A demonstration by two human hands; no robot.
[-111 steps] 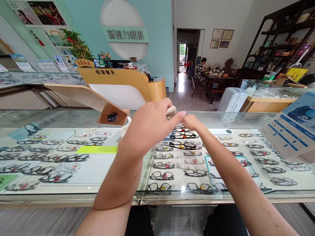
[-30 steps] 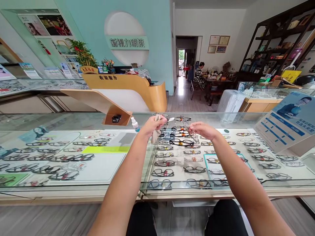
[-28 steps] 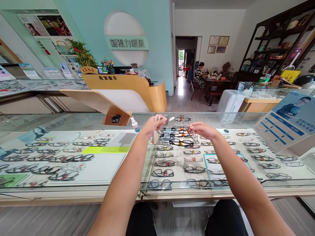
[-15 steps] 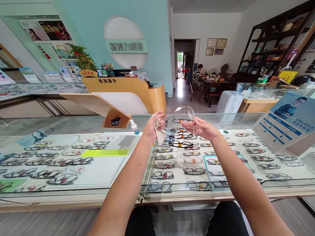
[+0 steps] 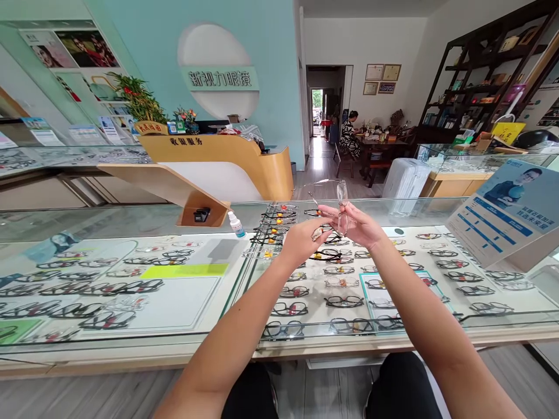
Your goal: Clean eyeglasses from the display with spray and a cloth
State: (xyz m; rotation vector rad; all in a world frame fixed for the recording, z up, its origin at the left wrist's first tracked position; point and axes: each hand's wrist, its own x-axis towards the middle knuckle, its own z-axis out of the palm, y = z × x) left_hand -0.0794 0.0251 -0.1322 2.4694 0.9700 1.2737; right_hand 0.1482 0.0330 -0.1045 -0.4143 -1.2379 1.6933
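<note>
In my right hand (image 5: 360, 226) is a pair of thin-rimmed clear eyeglasses (image 5: 342, 193), pinched by the front and held upright on edge above the glass counter. The temples stretch out to the left, away from the lenses. My left hand (image 5: 304, 240) is closed just left of the glasses, its fingers close to the lower lens. A small pale part of a beige cleaning cloth shows between its fingers; the hand hides the rest. Several dark-framed glasses (image 5: 328, 254) lie on the counter beneath both hands.
A small white spray bottle (image 5: 236, 224) with blue liquid stands on the counter, beside a tilted wooden stand (image 5: 192, 195). Rows of eyeglasses fill the glass display counter (image 5: 244, 291). A blue-white sign (image 5: 502, 215) stands at right. A person (image 5: 350, 137) sits at a table farther back.
My left hand has moved right and slightly down, from the temple tip toward the lenses. The glasses have turned in my right hand. More glasses on the counter are uncovered at left.
</note>
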